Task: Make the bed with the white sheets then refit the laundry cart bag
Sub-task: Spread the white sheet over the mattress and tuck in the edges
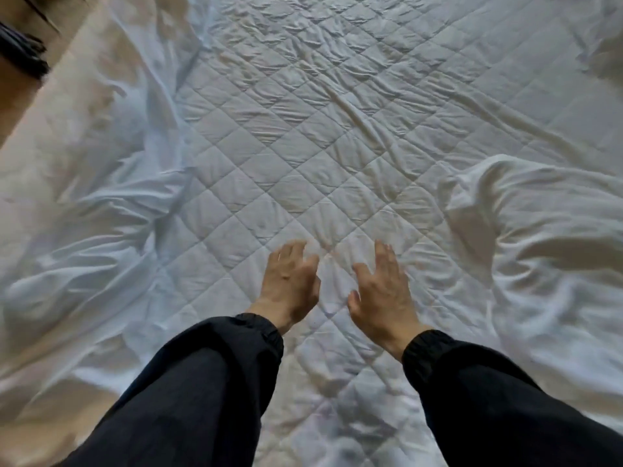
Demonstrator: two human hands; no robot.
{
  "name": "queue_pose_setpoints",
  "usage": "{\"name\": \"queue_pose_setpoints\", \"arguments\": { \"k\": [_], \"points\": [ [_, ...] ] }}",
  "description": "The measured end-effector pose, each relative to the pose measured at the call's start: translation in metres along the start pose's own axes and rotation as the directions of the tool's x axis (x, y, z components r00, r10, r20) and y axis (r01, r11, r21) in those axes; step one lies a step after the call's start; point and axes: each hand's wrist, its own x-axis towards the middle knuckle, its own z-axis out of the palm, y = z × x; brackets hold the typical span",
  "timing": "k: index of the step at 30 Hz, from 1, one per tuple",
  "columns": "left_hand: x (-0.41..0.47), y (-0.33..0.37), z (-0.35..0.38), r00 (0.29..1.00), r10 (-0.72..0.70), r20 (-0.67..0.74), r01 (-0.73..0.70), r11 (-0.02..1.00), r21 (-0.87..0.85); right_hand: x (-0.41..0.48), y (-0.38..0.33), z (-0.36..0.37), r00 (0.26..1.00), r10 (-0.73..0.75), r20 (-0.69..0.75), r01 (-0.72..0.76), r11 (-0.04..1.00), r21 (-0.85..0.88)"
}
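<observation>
Brightness: moderate, soft and even.
Light source: probably from the far right side, though the view does not settle it.
Shadows: shallow, lying in the creases of the quilted pad (303,146) and the folds of the white sheet (84,214).
Colour cast: bluish in the sheet folds, warm beige toward the left edge.
Blur: fingertips of the left hand (290,281) and right hand (381,291) smeared; lower frame soft.
Distortion: wide-angle bend; the floor (20,106) edge slants.
Exposure: sleeves (202,382) nearly black, little detail.

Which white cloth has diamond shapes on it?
The quilted pad in the middle. The left sheet and the right sheet are crumpled and plain, with no stitched diamonds.
</observation>
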Motion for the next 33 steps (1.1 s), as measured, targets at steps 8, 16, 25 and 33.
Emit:
{"name": "queue_pose_setpoints", "arguments": {
  "k": [8,16,25,33],
  "points": [
    [-0.101,-0.213,-0.052,0.953,-0.302,-0.004,0.299,0.943,0.148,0.000,-0.206,0.054,0.940,-0.293,0.174,0.289,0.956,0.049],
    [-0.176,-0.350,-0.093,0.854,-0.514,-0.077,0.519,0.852,0.066,-0.002,-0.390,0.107,0.934,-0.275,0.229,0.194,0.927,0.323],
    [-0.227,-0.413,-0.085,0.754,-0.601,0.267,0.647,0.750,-0.139,-0.001,-0.412,0.132,0.965,0.032,0.262,-0.072,0.987,0.144],
    [-0.224,-0.383,-0.083,0.733,-0.645,0.216,0.679,0.712,-0.176,-0.004,-0.366,0.093,0.984,0.074,0.159,-0.090,0.991,0.095]
  ]
}}
